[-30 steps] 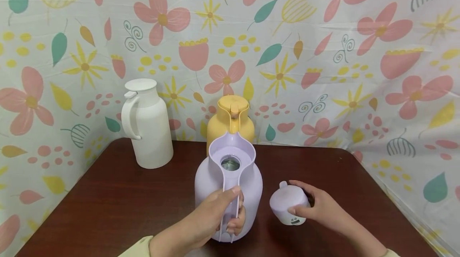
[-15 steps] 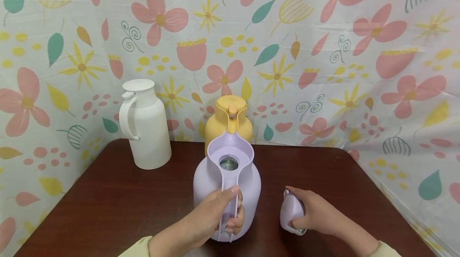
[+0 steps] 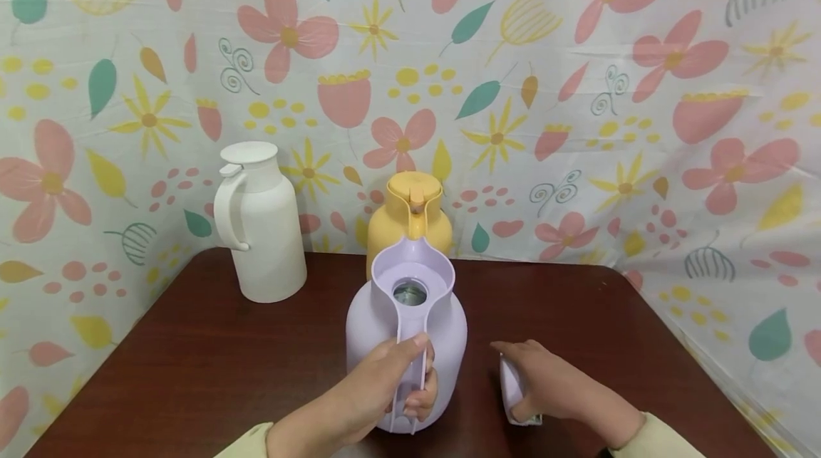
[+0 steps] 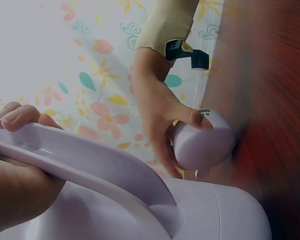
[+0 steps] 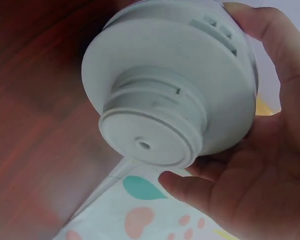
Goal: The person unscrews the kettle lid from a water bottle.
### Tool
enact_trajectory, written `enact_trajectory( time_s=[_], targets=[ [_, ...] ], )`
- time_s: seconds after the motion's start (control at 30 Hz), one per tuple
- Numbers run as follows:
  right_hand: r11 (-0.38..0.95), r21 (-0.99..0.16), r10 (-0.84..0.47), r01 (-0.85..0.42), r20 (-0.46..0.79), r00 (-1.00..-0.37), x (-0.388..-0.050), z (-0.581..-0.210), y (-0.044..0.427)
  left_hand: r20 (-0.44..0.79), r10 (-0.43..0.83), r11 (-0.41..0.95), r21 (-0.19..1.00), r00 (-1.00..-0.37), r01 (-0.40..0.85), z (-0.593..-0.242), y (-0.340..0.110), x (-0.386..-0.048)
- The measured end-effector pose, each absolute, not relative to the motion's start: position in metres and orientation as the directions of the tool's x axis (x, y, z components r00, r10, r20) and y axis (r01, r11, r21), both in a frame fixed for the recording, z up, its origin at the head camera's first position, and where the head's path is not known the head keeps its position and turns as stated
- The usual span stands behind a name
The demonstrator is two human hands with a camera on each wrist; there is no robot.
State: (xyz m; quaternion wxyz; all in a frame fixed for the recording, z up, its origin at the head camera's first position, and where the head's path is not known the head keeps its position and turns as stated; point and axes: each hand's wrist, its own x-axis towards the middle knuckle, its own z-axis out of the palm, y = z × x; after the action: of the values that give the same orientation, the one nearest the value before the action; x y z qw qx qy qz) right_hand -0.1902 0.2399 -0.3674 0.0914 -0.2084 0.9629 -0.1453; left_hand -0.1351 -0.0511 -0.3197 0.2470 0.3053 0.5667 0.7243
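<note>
While tilted — lid (image 5: 170, 90) in right fingers (image 5: 277, 37).

The front jug (image 3: 442, 337) is lilac, the stopper (image 5: 165, 85) lilac and white, the backdrop (image 3: 423, 52) floral.

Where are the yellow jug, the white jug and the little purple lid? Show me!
Yellow jug (image 3: 393, 229): head view, on its rounded body.
White jug (image 3: 268, 241): head view, on the middle of its body.
Little purple lid (image 4: 205, 144): left wrist view, on its purple top.
</note>
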Motion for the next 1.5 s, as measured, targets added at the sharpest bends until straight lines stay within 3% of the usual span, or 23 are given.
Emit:
enact_trajectory(
  time_s=[0.13, 0.37, 0.6, 0.87, 1.03, 1.5],
  targets=[
    [0.862, -0.342, -0.430, -0.374, -0.104, -0.897, -0.191, -0.368, 0.235, 0.172, 0.704, -0.246, 0.969, -0.689, -0.010, -0.320, -0.051, -0.135],
    [0.763, -0.494, -0.472, -0.418, 0.017, -0.881, -0.187, -0.382, 0.244, 0.178, 0.715, -0.257, 0.966, -0.676, -0.017, -0.321, -0.049, -0.135],
    [0.751, -0.416, -0.484, -0.512, 0.181, -0.856, -0.184, -0.393, 0.248, 0.185, 0.712, -0.263, 0.965, -0.678, -0.013, -0.319, -0.051, -0.135],
    [0.782, -0.383, -0.505, -0.492, 0.072, -0.860, -0.184, -0.397, 0.243, 0.171, 0.706, -0.255, 0.967, -0.687, -0.022, -0.320, -0.052, -0.135],
    [0.801, -0.359, -0.467, -0.479, 0.124, -0.875, -0.182, -0.406, 0.241, 0.165, 0.706, -0.250, 0.968, -0.689, -0.025, -0.321, -0.052, -0.134],
    [0.690, -0.444, -0.534, -0.572, 0.222, -0.816, -0.181, -0.416, 0.257, 0.164, 0.707, -0.248, 0.968, -0.688, -0.024, -0.320, -0.052, -0.134]
  ],
)
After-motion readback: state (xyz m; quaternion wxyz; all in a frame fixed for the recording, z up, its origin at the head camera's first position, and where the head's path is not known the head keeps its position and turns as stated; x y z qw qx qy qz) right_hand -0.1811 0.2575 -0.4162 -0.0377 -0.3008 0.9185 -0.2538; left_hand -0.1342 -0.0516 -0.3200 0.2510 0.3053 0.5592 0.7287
